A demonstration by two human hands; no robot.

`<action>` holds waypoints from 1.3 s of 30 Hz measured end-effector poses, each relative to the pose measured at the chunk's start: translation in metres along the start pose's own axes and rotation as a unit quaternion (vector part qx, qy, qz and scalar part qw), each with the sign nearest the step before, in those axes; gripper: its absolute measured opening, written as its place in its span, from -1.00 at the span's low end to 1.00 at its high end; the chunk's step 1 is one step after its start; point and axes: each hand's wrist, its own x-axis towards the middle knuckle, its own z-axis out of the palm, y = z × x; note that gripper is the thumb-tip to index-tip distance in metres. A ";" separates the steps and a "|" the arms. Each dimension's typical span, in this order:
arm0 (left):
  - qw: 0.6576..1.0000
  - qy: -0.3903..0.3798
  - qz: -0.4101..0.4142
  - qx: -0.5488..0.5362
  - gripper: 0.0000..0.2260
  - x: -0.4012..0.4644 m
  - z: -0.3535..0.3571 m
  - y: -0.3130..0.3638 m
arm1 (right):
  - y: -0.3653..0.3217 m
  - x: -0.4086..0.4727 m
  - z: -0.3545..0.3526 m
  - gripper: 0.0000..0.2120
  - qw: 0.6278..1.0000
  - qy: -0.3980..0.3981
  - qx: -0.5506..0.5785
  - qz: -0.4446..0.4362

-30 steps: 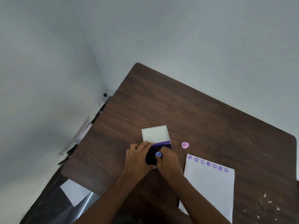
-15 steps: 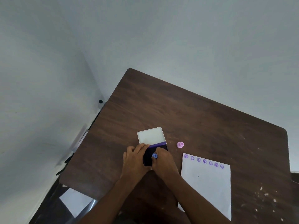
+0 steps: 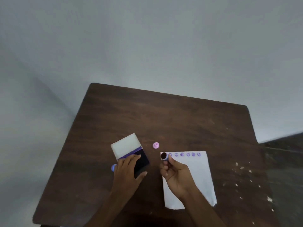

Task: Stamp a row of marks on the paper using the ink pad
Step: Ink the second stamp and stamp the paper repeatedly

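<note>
The right hand (image 3: pixel 176 173) pinches a small blue stamp (image 3: pixel 164 156), inked face tipped up toward us, over the paper (image 3: pixel 195 177)'s top-left corner, probably lining up beside the row of purple marks (image 3: pixel 185 154). Left of the paper, the left hand (image 3: pixel 127 171) lies flat, holding the ink pad (image 3: pixel 141 163) steady. Something blue (image 3: pixel 113 167) peeks out beside it, can't tell what.

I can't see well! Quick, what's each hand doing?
Left hand: open, resting flat on the ink pad.
Right hand: closed, holding the stamp over the paper.
</note>
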 end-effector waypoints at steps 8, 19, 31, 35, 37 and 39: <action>0.995 -0.001 0.072 -0.065 -0.61 0.012 0.010 0.067 | -0.026 -0.016 -0.029 -0.79 0.989 -0.090 0.114 0.011; 0.991 0.008 0.107 -0.078 -0.65 0.026 0.033 0.124 | -0.057 -0.016 -0.061 -0.72 0.989 0.000 0.148 -0.029; 0.977 -0.077 0.187 -0.070 -0.66 0.064 0.089 0.198 | -0.124 -0.002 -0.117 -0.86 0.901 0.331 -0.149 -0.238; 0.980 -0.086 0.173 -0.047 -0.64 0.075 0.105 0.204 | -0.126 0.014 -0.124 -0.80 0.799 0.391 -0.379 -0.255; 0.980 -0.090 0.175 -0.043 -0.63 0.079 0.110 0.202 | -0.123 0.018 -0.124 -0.85 0.769 0.388 -0.436 -0.259; 0.979 -0.090 0.176 -0.040 -0.62 0.083 0.116 0.200 | -0.122 0.021 -0.127 -0.88 0.748 0.369 -0.468 -0.291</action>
